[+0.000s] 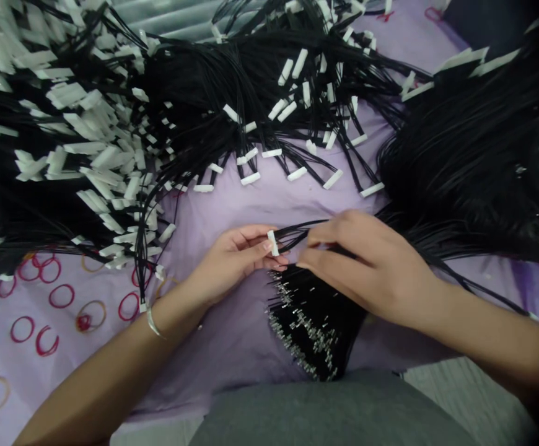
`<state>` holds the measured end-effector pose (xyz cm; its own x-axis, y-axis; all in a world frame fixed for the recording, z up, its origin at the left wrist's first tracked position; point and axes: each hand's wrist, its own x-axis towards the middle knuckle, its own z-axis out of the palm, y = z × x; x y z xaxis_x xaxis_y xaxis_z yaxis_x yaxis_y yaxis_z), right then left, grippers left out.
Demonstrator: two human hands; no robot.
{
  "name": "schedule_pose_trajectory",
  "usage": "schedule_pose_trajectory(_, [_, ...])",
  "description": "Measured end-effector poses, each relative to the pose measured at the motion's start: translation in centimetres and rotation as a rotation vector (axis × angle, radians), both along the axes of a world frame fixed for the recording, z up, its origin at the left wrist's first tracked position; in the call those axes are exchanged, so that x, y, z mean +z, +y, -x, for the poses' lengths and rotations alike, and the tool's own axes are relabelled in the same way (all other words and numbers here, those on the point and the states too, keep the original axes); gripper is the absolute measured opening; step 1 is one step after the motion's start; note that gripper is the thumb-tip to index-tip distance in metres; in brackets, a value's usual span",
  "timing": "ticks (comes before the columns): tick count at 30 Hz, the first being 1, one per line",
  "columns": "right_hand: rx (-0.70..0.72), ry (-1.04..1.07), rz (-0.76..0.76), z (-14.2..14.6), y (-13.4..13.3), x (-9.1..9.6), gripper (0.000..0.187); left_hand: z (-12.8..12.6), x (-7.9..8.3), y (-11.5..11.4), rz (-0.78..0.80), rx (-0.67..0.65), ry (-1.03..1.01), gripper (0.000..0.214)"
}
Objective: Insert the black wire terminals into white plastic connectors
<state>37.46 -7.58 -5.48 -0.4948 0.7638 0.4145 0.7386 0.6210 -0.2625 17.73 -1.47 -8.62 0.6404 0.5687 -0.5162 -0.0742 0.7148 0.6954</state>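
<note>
Between the thumb and fingers of my left hand (239,253) is a small white connector housing (274,243), held upright. Several black wires (297,230) run from it to the right, passing behind my right hand (367,260). My right hand is closed in a pinch on a thin black wire (292,266) just below the connector, its tip close to my left fingertips. Beneath both hands lies a bundle of loose black wires (339,303) with bare silvery metal terminals (304,334) at their ends.
Large heaps of black wires with white connectors (97,155) cover the left and back. Another thick wire bundle (474,148) lies at the right. Red and yellow rubber bands (61,296) are scattered on the purple sheet (232,353) at the left. Grey cloth (329,412) shows at the front.
</note>
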Motion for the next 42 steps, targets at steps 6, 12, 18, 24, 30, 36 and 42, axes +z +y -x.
schedule_pose_trajectory(6, [0.084, -0.187, 0.223, 0.3, -0.7, -1.0, 0.013, 0.0, -0.1, 0.0, -0.037, 0.098, -0.002, 0.017])
schedule_pose_trajectory(12, [0.106, -0.038, 0.419, 0.0, -0.4, -1.8, 0.016, -0.1, -0.1, 0.0, -0.026, 0.074, 0.01, 0.018])
schedule_pose_trajectory(18, [0.104, 0.258, 0.558, 0.0, 0.0, -0.8, 0.017, 0.0, -0.3, 0.0, -0.033, 0.074, 0.017, 0.02])
schedule_pose_trajectory(24, [-0.015, 0.518, 0.642, -0.2, 0.3, 0.8, 0.016, 0.2, -0.6, -0.3, -0.097, 0.01, -0.009, 0.023])
schedule_pose_trajectory(30, [-0.177, 0.418, 0.507, 0.4, 0.2, -0.3, 0.012, 0.0, -0.3, -0.4, -0.122, -0.023, 0.027, 0.023])
schedule_pose_trajectory(36, [-0.24, 0.435, 0.469, 0.6, 0.4, -0.9, 0.012, 0.0, -0.1, -0.4, -0.167, -0.045, 0.078, 0.022])
schedule_pose_trajectory(42, [-0.254, 0.412, 0.469, 0.6, 0.5, -0.9, 0.012, 0.0, 0.0, -0.5, -0.186, -0.058, 0.116, 0.023])
